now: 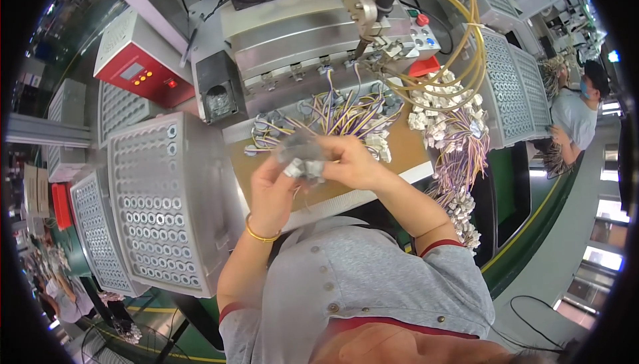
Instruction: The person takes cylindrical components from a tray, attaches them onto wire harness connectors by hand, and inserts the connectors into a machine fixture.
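Note:
My left hand [269, 187] and my right hand [356, 163] are raised close together over the near side of the brown work board [406, 144]. Between their fingers is a bunch of small grey and white connectors [305, 165], partly smeared by motion. Both hands are closed on it, and a thin lead seems to hang below. Just beyond them lies a heap of yellow, purple and white wires [346, 112] with grey and white end pieces. A yellow bangle [261, 231] circles my left wrist.
Behind the wires stands a metal bench machine [299, 47] with clamps and hoses. To the left are a red control box [143, 71], a black bin [218, 91] and a grey tray of round parts [156, 214]. White connectors [439, 107] pile at right. A co-worker [576, 114] sits farther right.

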Motion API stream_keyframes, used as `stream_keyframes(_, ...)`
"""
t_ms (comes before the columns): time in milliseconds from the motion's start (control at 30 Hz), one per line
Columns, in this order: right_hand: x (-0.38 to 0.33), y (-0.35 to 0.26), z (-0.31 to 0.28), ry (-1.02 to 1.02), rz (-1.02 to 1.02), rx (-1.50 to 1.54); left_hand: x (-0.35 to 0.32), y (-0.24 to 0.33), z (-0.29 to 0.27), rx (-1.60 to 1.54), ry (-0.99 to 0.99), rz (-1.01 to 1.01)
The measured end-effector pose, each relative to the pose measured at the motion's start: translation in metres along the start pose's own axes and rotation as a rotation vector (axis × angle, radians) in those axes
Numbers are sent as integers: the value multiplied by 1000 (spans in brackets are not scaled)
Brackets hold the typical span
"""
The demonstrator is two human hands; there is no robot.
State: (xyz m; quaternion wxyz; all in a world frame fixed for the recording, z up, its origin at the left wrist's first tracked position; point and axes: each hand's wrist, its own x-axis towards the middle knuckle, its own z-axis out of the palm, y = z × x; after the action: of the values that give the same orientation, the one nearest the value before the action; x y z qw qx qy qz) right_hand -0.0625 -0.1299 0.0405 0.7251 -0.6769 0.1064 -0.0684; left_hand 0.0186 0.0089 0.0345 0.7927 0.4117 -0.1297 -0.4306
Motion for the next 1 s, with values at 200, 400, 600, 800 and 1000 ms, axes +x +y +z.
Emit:
stream_keyframes(200, -7, 25, -81, 819, -101, 118, 18, -55, 2, 446, -218, -77)
stream_keyframes(400, 16, 61, -155, 960, -290, 393, 12, -77, -20, 583, -268, -103)
stream_keyframes(600, 33, 72, -158, 1003, -327, 328, 3, -29, -51, 530, 102, -76)
stream_keyframes(800, 50, 47, -160, 924, -333, 547, -2, -22, -112, 688, 369, 5)
stream_keyframes(1000, 41, 46, -159, 864, -210, 373, -1, -44, -118, 1411, 323, 294)
